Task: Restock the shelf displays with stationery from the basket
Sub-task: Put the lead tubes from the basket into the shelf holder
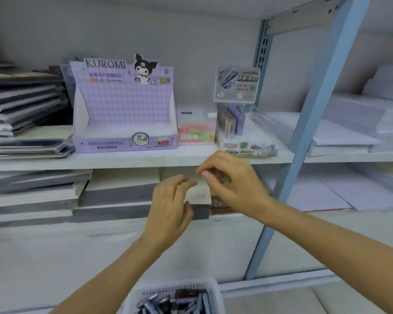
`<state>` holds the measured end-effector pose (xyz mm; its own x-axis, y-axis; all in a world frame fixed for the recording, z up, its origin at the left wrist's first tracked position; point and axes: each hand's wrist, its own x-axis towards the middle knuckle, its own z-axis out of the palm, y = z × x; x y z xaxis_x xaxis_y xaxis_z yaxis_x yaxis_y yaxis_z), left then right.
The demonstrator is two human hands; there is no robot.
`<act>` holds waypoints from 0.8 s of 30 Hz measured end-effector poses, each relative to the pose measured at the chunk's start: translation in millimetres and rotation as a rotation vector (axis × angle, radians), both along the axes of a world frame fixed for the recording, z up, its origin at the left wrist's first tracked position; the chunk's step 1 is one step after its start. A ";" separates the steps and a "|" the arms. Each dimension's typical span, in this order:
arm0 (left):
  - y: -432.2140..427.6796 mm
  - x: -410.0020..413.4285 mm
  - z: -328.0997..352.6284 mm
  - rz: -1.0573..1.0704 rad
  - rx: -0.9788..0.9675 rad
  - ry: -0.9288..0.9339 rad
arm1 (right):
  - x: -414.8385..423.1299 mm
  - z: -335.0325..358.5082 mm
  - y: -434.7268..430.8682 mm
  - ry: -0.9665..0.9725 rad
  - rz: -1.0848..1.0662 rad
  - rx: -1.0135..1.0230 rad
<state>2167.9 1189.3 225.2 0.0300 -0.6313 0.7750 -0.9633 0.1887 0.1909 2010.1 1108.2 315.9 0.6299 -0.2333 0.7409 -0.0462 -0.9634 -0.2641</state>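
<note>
A white basket [210, 291] at the bottom edge holds several purple and grey lead tubes [168, 302]. On the middle shelf stands a purple Kuromi display box [123, 109], its tray bare. To its right, a clear display stand [234, 118] holds upright pastel items. In front of the shelf edge, my right hand [234, 186] has its fingers curled round a small blurred item [222, 177]. My left hand [170, 200] hovers just left of it, fingers loosely bent, holding nothing.
A small pink and green box [195, 132] sits between the two displays. Dark folders [25, 103] are stacked at the left, notebooks [114, 196] lie on the shelf below, and white paper stacks [349, 132] lie at the right. A blue shelf post [309, 123] rises beside my right hand.
</note>
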 end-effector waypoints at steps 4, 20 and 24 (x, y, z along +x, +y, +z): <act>38.2 28.8 -91.7 0.085 0.238 0.131 | 33.4 -83.0 25.1 0.278 0.080 0.218; 165.4 57.6 -313.7 0.316 1.141 0.412 | 90.1 -407.0 49.9 0.899 -0.198 0.799; 164.5 56.5 -321.8 0.335 1.028 0.445 | 113.4 -426.4 58.6 0.752 -0.304 0.873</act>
